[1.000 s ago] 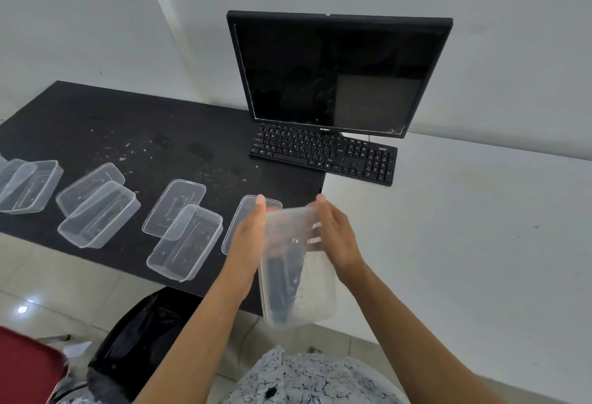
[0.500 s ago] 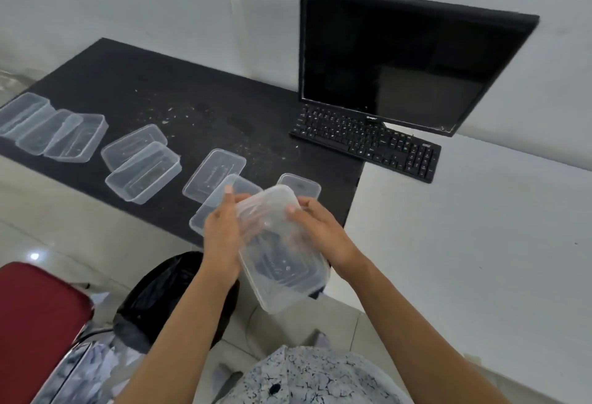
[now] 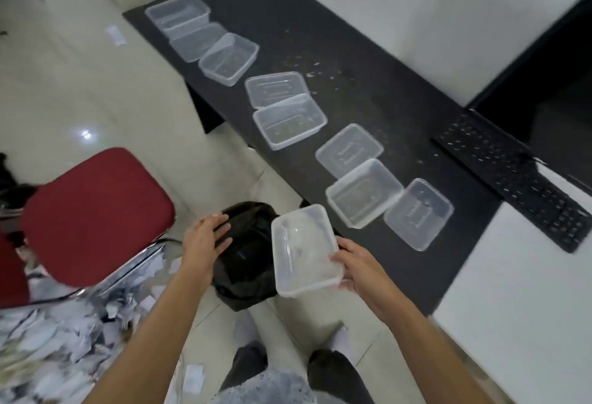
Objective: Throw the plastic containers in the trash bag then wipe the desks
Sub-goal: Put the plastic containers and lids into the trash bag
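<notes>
The clear plastic container (image 3: 304, 250) is gripped at its near end by the right hand (image 3: 355, 270), above the right edge of the black trash bag (image 3: 246, 262). The left hand (image 3: 205, 237), fingers straight and empty, hovers over the bag's left edge. Beyond the bag, more containers (image 3: 290, 122) line the black desk (image 3: 320, 51).

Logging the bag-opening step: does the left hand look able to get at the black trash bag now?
Probably yes. The left hand is empty, fingers straight, at the edge of the trash bag with nothing between; the right hand holds the container aside.
</notes>
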